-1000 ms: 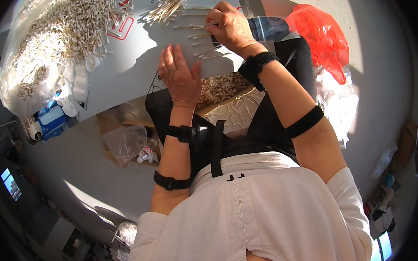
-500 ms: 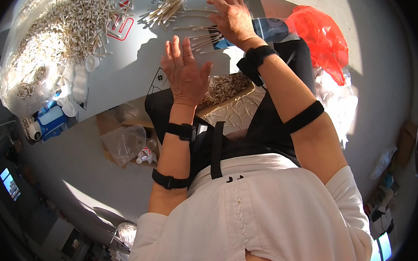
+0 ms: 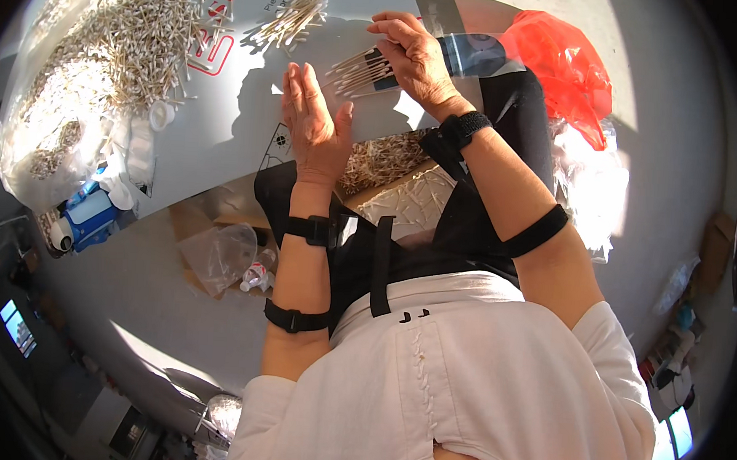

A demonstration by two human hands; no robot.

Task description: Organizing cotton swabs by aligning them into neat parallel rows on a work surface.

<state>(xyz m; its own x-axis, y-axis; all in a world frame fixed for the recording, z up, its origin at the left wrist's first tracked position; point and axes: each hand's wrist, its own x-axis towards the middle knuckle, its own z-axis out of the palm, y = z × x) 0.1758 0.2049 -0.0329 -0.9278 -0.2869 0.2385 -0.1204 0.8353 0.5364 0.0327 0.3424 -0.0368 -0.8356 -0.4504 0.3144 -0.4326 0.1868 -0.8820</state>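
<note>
My left hand (image 3: 317,134) is stretched out above the grey board (image 3: 196,148), its fingers straight and nothing held. Beside it, to the right, a narrow bunch of cotton swabs (image 3: 360,71) lies with tips pointing left. My right hand (image 3: 418,60) is at the right end of this bunch, fingers extended and partly bent, thumb side near the sticks. Whether its palm touches them is hidden. Under and beyond that hand lies a clear, dark-patterned plastic sleeve (image 3: 485,56). A loose pile of swabs (image 3: 292,23) rests farther off on the board.
A large clear bag (image 3: 20,133) spills a heap of swabs (image 3: 135,39) at the left. A blue-and-white packet (image 3: 91,213) sits by the board's left corner. Below the board is a box of swabs (image 3: 385,159). A red plastic bag (image 3: 560,69) stands at the right.
The spread swabs by my right hand are now drawn into a tighter bunch. My right hand has moved slightly down and right; the left hand's fingers have come closer together.
</note>
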